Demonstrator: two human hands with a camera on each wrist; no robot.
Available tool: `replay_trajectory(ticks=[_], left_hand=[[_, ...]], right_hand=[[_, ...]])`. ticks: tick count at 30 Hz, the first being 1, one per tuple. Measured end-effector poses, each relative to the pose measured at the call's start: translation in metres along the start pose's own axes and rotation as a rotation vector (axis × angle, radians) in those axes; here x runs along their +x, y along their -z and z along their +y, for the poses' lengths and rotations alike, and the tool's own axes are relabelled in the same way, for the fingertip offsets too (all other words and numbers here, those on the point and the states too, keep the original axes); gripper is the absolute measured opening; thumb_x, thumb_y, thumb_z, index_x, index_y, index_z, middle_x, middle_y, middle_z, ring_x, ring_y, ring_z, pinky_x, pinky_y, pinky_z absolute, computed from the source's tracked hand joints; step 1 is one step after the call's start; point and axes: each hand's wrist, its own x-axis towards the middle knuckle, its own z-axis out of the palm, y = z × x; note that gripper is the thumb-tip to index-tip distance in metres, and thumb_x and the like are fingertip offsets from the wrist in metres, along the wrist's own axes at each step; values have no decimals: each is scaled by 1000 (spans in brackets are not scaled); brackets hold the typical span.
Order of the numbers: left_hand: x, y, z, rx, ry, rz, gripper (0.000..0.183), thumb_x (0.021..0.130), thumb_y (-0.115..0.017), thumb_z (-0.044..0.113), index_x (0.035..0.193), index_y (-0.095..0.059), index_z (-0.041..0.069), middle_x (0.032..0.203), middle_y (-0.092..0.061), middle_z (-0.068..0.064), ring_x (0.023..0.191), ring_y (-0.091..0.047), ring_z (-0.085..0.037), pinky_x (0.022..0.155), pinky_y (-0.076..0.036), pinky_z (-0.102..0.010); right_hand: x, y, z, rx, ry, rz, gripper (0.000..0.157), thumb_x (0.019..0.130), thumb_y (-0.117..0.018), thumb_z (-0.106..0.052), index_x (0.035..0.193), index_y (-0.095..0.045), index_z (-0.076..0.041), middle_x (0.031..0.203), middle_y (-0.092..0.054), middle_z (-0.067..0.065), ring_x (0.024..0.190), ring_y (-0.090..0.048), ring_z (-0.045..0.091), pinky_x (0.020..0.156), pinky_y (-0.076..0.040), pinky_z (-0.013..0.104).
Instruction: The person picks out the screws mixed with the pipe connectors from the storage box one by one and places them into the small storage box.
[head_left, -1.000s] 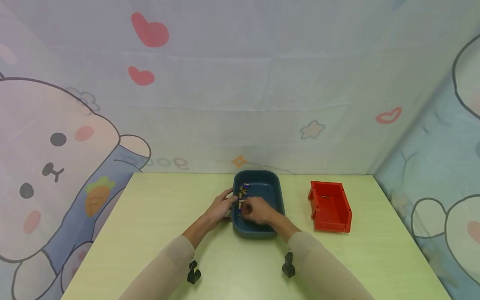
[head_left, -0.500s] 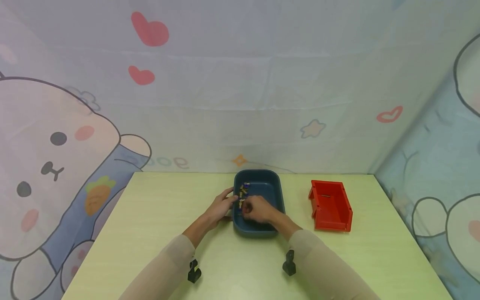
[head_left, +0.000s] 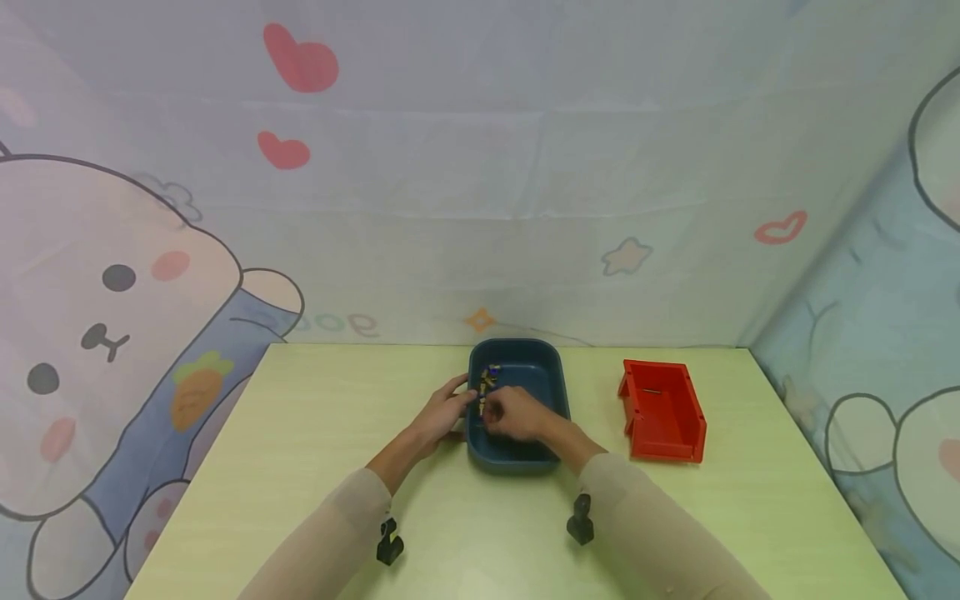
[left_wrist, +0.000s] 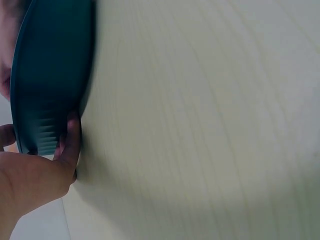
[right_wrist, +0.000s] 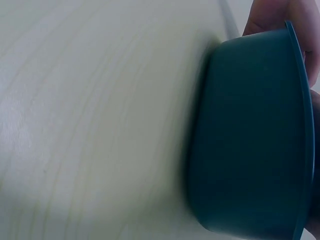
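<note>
My left hand (head_left: 442, 415) grips the left wall of a dark blue plastic basin (head_left: 536, 383), thumb at the rim. The left wrist view shows fingers of this left hand (left_wrist: 37, 175) spread along the basin's ribbed outer side (left_wrist: 47, 125). Several small blue-and-gold pieces (head_left: 489, 377) lie in a row along the inside left of the basin. Over the near end of that row is my right hand (head_left: 519, 414), inside the basin with fingers curled downward. Its fingertips are at the pieces; I cannot tell whether one is pinched. From the right wrist, the basin's outer wall (right_wrist: 250, 135) hides most of this hand.
To the right stands a red plastic bin (head_left: 663, 417) with a small thin metallic piece (head_left: 651, 392) inside. Both stand on a pale wood-grain table (head_left: 337, 400), whose back edge meets a printed cloth backdrop (head_left: 420, 275).
The right hand has shifted very slightly toward the far side inside the basin. The left hand keeps its grip in the same place, and the basin stays put.
</note>
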Motion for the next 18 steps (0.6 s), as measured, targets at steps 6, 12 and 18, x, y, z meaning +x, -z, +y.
replay_trajectory(ticks=[6, 12, 18], left_hand=[[-1, 0, 1, -1, 4, 3, 59, 112, -51, 27, 167, -33, 16, 148, -51, -26, 135, -58, -42, 80, -61, -43], [-3, -1, 3, -6, 14, 9, 58, 112, -51, 27, 167, -33, 16, 149, -51, -26, 135, -58, -42, 78, -60, -40], [-2, -1, 3, -18, 7, 10, 58, 112, -51, 26, 167, -34, 17, 145, -52, -26, 133, -59, -41, 74, -60, -38]], right_hand=[[-3, 8, -2, -6, 14, -3, 11, 85, -79, -1, 88, -74, -10, 84, -70, -2, 77, -62, 9, 75, -54, 28], [-8, 15, 0, -14, 25, 25, 12, 86, -79, -1, 89, -75, -11, 85, -71, -2, 78, -62, 9, 75, -55, 28], [-14, 21, 6, -21, 56, 95, 12, 86, -80, -1, 88, -75, -12, 84, -70, -5, 78, -62, 8, 76, -55, 28]])
